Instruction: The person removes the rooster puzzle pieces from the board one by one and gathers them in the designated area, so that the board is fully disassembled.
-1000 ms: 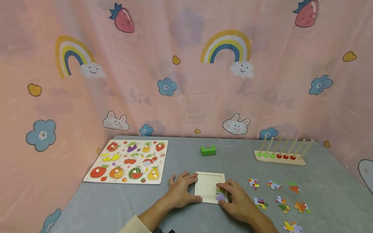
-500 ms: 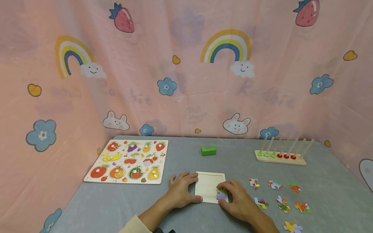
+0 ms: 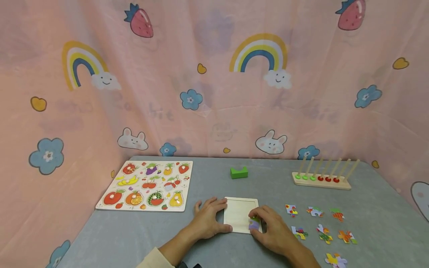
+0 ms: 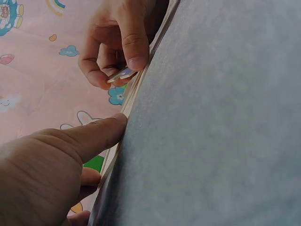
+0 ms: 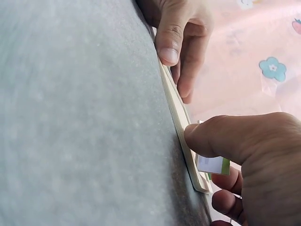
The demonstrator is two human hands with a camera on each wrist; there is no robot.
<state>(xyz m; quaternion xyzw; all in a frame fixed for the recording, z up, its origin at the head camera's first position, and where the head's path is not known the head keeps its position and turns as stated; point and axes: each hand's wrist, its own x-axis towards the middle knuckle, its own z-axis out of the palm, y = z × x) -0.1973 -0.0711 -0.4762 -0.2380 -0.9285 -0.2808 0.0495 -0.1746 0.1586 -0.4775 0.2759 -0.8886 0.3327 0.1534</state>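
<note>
Basically, the wooden tray (image 3: pixel 238 216) is the anchor here, lying flat on the grey surface (image 3: pixel 207 186) right in front of the person.

Left hand (image 3: pixel 207 220) rests at the tray's left edge, fingers mostly straight, thumb against the near rim. It pins the tray rather than gripping it; my read is that this is to stop the tray from sliding while the other hand works. Left wrist view shows the thumb (image 4: pixel 101 134) pressed on the tray edge.

Right hand (image 3: pixel 273 229) sits at the tray's near-right corner. Its grip is clenched on a puzzle piece (image 3: pixel 254 223), pinched between thumb and forefingers. The piece is over that corner, tilted, one edge low at the tray and the rest lifted. Right wrist view shows the piece (image 5: pixel 214 165) just behind the thumb, standing proud of the rim, so it looks not yet seated. Whether its low edge touches the tray floor I can't tell.

The tray's recess otherwise looks bare.

Right of the tray: loose puzzle pieces (image 3: pixel 318 227) spread flat, well apart from each other. Behind the tray: green block (image 3: pixel 239 172). Left of the tray: fruit puzzle board (image 3: pixel 147 185). Far right of the tray: peg rack (image 3: pixel 321 178).
</note>
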